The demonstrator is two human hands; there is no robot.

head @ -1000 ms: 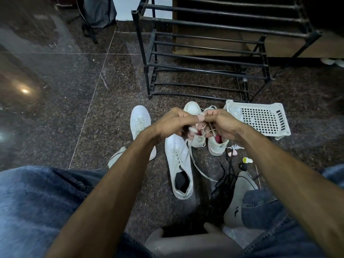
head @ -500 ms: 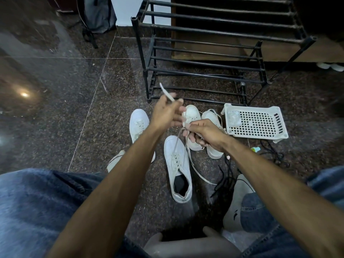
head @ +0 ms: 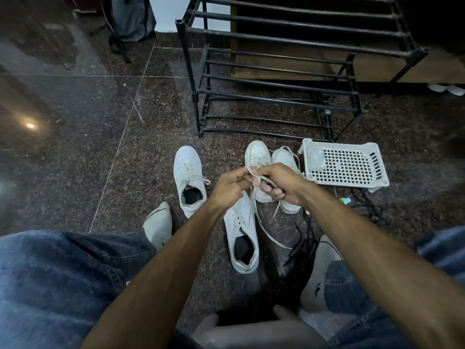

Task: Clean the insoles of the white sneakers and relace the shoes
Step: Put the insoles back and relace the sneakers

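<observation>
Two hands, left hand [head: 230, 187] and right hand [head: 279, 181], pinch flat lace [head: 254, 197].

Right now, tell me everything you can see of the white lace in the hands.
The lace is a flat, off-white, fabric-looking strip. Both hands pinch it above the sneakers: the left hand and right hand hold its upper part, where it looks looped or crossed between the fingers. One strand hangs down over the nearest sneaker and trails right across the floor. A shorter end dangles below the right hand.
</observation>
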